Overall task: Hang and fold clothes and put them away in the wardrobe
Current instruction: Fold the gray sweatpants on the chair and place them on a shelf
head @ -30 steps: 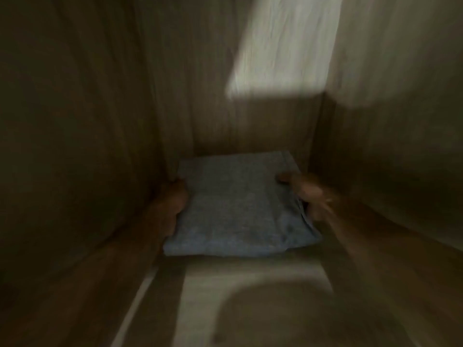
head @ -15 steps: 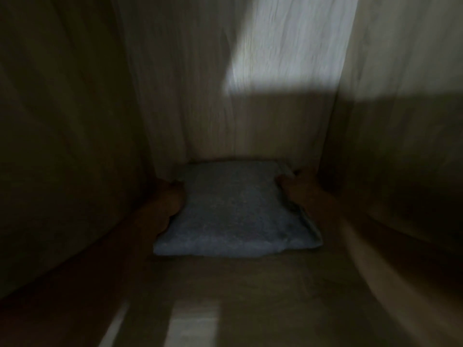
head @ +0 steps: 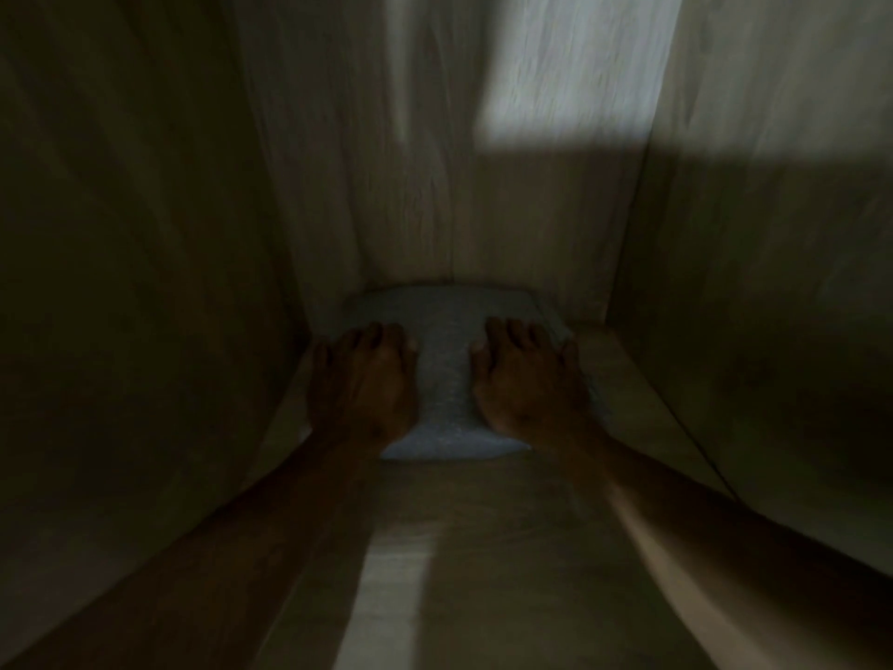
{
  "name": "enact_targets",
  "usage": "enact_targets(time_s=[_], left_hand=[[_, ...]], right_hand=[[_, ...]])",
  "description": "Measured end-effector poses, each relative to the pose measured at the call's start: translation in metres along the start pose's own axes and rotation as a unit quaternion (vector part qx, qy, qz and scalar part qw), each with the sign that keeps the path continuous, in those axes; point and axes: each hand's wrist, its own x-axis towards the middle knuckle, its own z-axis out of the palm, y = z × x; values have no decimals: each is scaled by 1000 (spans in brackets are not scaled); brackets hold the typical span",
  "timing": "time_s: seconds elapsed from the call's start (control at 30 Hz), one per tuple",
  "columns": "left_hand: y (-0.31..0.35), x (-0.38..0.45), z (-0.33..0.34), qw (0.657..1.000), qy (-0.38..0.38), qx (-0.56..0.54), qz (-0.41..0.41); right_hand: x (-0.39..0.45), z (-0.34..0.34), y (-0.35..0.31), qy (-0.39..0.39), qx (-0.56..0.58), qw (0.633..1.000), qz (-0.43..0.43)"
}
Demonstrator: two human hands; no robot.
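- The wardrobe compartment (head: pixel 145 282) fills my view: wood-grain side walls, a back panel with a pale patch of light high up, and the shelf floor (head: pixel 483 548) running away from me. It is dim and slightly blurred, so fine detail is lost.
- The folded blue-grey garment (head: pixel 444 379) lies flat on that shelf floor, deep in the compartment, its far edge at or just short of the back panel, nearer the left wall than the right.
- My left hand (head: pixel 362 384) lies palm-down on the left half of the garment, fingers straight and lightly spread, pressing rather than gripping.
- My right hand (head: pixel 526 379) does the same on the right half, fingers extended and flat, nothing curled round the cloth.
- What has just changed: half a second ago both hands held the garment by its side edges; now they have let go of the sides and moved on top of it. The garment itself sits slightly deeper.
- I read this as the placement being done, with the hands only patting the fold flat. This item looks put away; my next move would be to draw both arms out without dragging the top layer.
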Motion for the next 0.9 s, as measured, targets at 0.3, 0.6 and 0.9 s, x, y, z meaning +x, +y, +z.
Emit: enact_targets(time_s=[0.3, 0.6, 0.9], left_hand=[[16, -49, -40, 998, -42, -37, -37], [39, -173, -201, 990, -85, -105, -46], [43, -274, -426, 979, -92, -172, -61]], right_hand=[[-64, -49, -11, -20, 27, 999, 37], [-207, -162, -64, -96, 64, 992, 44], [-321, -342, -160, -193, 36, 980, -18]])
